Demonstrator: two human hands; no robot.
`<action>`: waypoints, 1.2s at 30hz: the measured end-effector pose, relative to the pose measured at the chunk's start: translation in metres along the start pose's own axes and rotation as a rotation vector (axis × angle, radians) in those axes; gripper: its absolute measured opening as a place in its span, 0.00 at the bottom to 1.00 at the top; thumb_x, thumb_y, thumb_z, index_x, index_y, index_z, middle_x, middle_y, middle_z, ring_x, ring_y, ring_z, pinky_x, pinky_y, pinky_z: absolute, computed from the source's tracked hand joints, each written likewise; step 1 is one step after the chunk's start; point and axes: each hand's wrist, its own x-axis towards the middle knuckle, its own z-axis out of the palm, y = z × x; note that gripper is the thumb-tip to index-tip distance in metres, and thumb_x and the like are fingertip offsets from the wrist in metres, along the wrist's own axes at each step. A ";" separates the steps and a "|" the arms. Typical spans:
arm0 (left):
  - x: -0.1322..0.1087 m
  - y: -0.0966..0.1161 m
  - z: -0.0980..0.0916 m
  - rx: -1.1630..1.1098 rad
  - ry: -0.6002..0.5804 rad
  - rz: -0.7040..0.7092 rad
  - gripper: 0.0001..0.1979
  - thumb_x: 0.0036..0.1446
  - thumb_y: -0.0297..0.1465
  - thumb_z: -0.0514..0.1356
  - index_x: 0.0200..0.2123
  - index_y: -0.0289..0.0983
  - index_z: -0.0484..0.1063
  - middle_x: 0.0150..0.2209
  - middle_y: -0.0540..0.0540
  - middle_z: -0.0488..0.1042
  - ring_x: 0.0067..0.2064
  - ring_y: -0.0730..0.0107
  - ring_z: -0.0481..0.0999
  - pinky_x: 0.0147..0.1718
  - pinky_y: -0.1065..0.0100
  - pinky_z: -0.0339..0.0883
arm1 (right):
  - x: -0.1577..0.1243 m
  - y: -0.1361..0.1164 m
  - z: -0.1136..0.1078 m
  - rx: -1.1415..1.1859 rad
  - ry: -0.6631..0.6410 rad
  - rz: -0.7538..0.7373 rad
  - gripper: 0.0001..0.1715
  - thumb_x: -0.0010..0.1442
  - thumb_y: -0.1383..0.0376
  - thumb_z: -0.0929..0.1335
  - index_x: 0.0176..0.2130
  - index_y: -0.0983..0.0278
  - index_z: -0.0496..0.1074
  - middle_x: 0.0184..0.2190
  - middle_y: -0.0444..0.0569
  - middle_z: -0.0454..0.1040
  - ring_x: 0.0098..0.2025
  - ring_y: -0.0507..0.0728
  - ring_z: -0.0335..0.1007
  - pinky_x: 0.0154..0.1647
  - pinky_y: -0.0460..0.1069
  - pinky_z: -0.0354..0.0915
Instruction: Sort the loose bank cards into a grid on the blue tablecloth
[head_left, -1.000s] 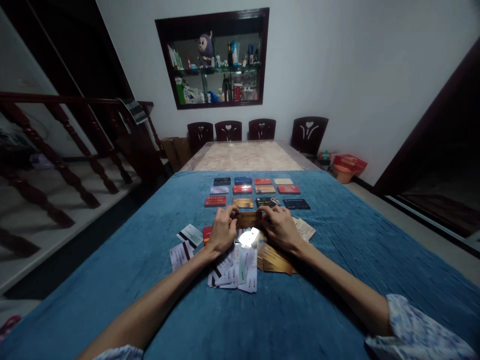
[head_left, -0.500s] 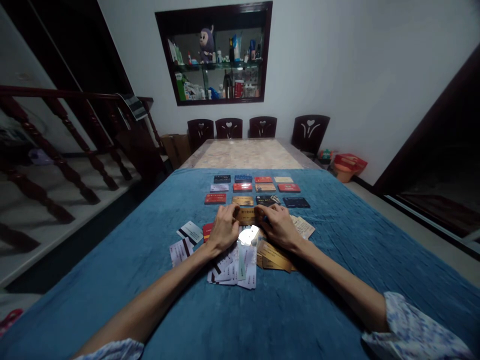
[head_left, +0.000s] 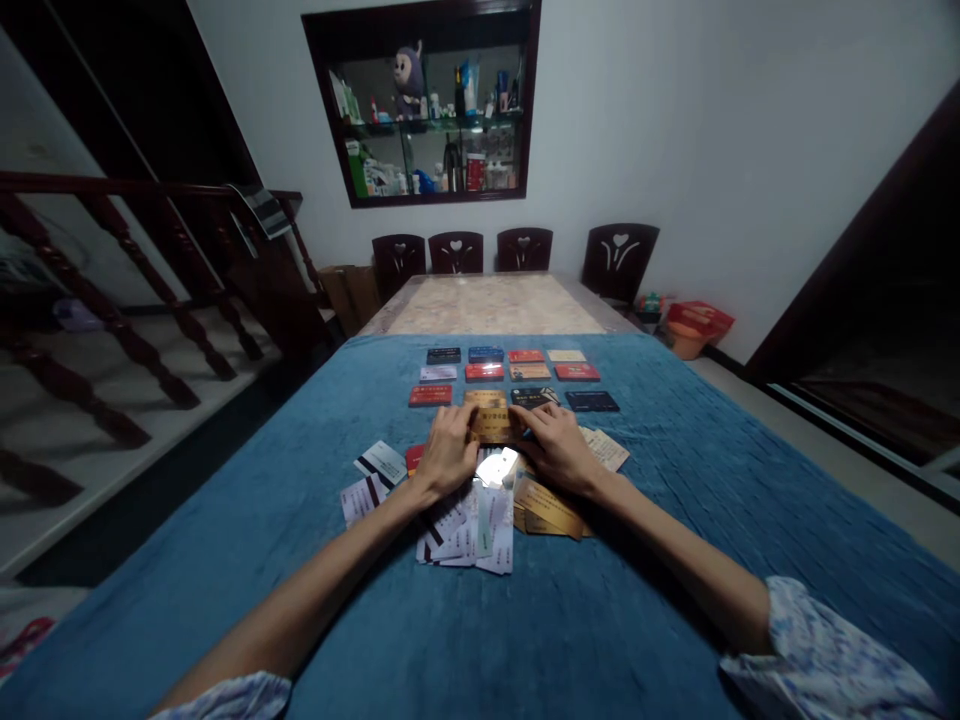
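Between my two hands is a gold card (head_left: 493, 424), gripped at its left edge by my left hand (head_left: 450, 445) and at its right edge by my right hand (head_left: 556, 442). Whether it is one card or a small stack, I cannot tell. Just beyond it lies another gold card (head_left: 484, 398), partly covered. Below my hands spread loose white cards (head_left: 491, 530), with a bright glare on a shiny card (head_left: 497, 466). Fanned gold cards (head_left: 551, 510) lie under my right wrist, and cream cards (head_left: 604, 449) beside that hand. A red card (head_left: 415, 458) is partly hidden by my left hand.
Rows of card stacks, among them a red stack (head_left: 430, 396) and a dark blue stack (head_left: 592, 401), stand on the blue cloth (head_left: 300, 480). Two white cards with dark stripes (head_left: 381, 462) lie at the left. Beyond the cloth is the bare tabletop (head_left: 495, 303), with chairs (head_left: 525, 250) behind.
Both hands still hold the gold card, which is tilted a little more toward flat, its face now brighter. The whole view has shifted slightly.
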 end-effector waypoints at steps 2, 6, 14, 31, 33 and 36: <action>0.001 0.000 0.000 0.005 -0.010 0.000 0.26 0.50 0.20 0.57 0.54 0.37 0.65 0.44 0.43 0.71 0.47 0.57 0.67 0.50 0.54 0.64 | 0.000 -0.001 -0.001 -0.031 -0.002 0.003 0.26 0.62 0.66 0.66 0.59 0.63 0.66 0.45 0.55 0.77 0.46 0.62 0.65 0.44 0.55 0.55; 0.002 0.001 -0.001 0.009 -0.023 0.011 0.26 0.50 0.20 0.58 0.54 0.37 0.65 0.44 0.43 0.71 0.46 0.58 0.67 0.50 0.55 0.65 | 0.002 0.001 -0.003 -0.071 -0.025 -0.005 0.27 0.62 0.63 0.67 0.60 0.61 0.65 0.47 0.56 0.77 0.48 0.63 0.65 0.44 0.55 0.55; 0.007 0.000 -0.003 0.042 -0.061 0.026 0.25 0.49 0.20 0.58 0.53 0.36 0.66 0.43 0.42 0.70 0.47 0.56 0.66 0.50 0.54 0.65 | 0.018 0.009 -0.011 -0.133 -0.140 -0.028 0.29 0.59 0.63 0.70 0.59 0.62 0.65 0.49 0.56 0.77 0.50 0.64 0.64 0.47 0.56 0.54; 0.049 -0.005 -0.022 0.264 -0.253 -0.028 0.19 0.50 0.22 0.59 0.48 0.35 0.67 0.47 0.39 0.66 0.51 0.54 0.64 0.52 0.56 0.63 | 0.070 0.018 -0.022 -0.285 -0.392 -0.045 0.24 0.61 0.56 0.69 0.55 0.59 0.68 0.53 0.58 0.70 0.55 0.69 0.59 0.48 0.59 0.57; 0.055 -0.008 -0.023 0.298 -0.282 -0.032 0.19 0.50 0.22 0.59 0.48 0.35 0.68 0.48 0.39 0.66 0.51 0.54 0.63 0.52 0.57 0.63 | 0.078 0.019 -0.021 -0.285 -0.423 -0.048 0.21 0.60 0.55 0.69 0.52 0.59 0.70 0.53 0.58 0.70 0.55 0.69 0.59 0.48 0.61 0.57; 0.061 -0.014 -0.022 0.341 -0.326 -0.045 0.19 0.51 0.23 0.58 0.48 0.36 0.68 0.51 0.39 0.65 0.53 0.54 0.63 0.52 0.56 0.62 | 0.087 0.020 -0.017 -0.273 -0.442 -0.047 0.18 0.59 0.56 0.69 0.48 0.59 0.73 0.52 0.57 0.70 0.54 0.69 0.60 0.49 0.62 0.57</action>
